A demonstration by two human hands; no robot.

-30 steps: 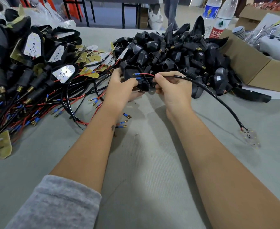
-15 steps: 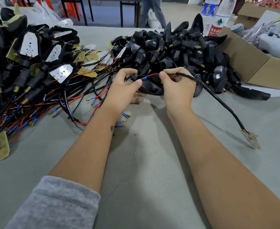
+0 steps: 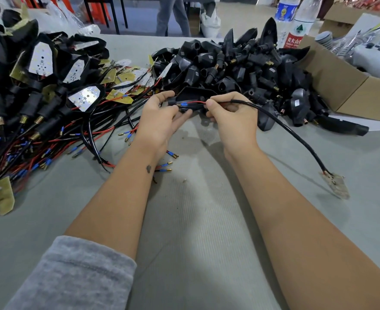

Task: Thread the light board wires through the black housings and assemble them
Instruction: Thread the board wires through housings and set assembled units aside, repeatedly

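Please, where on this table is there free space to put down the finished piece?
Bare grey table lies between the two forearms, and at the right, between the black cable with its light board and the cardboard box. It is crowded at the left, under the wired assemblies, and at the back, where the black housings are piled.

The near end of the black plastic housing [image 3: 191,98] was hidden behind the left hand [image 3: 159,121]. The small pale light board [image 3: 336,184] at the cable's far end was blurred. A standing person's grey trousers [image 3: 173,16] and two clear plastic bottles [image 3: 296,21] were cut off by the top edge.
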